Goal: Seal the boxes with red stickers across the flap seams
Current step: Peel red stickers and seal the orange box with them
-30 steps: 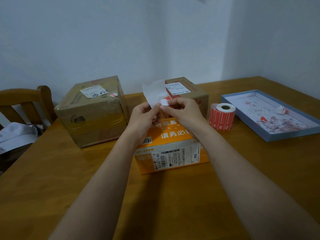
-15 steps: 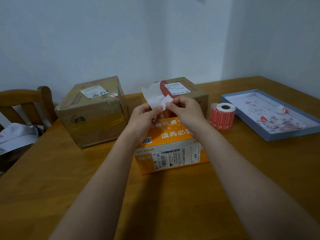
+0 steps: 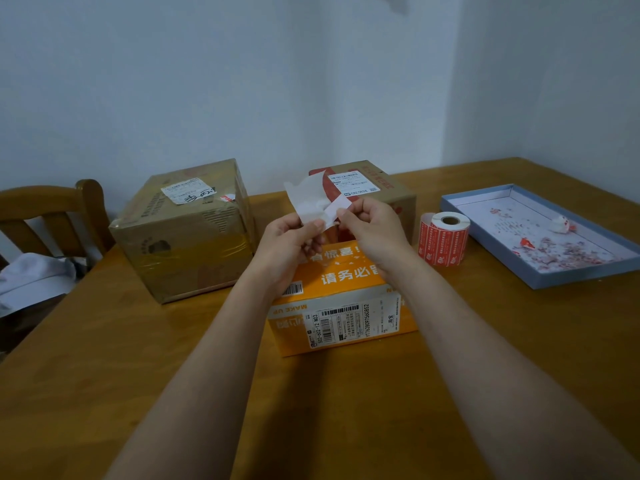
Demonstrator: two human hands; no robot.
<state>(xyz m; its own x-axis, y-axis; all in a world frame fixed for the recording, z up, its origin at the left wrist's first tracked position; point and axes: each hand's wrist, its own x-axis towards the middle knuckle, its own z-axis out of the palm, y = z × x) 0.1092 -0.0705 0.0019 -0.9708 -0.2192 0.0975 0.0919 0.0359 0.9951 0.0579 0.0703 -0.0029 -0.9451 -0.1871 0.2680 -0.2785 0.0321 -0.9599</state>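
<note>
While both hands work above the orange box, I log the item in hand: one sticker, showing its pale back, half peeled from a white backing sheet. My left hand pinches the sheet's lower edge between thumb and fingers; my right hand has thumb and forefinger closed on the sticker's free corner. Handling, as I judge it: almost weightless, limp, prone to curl and cling to itself or to skin, easily creased. Best taken by one corner only, adhesive kept off the fingertips. Stock: sticker roll stands right of the box. Two brown cartons, left carton and rear carton, sit behind. Blue tray at far right holds scraps.
</note>
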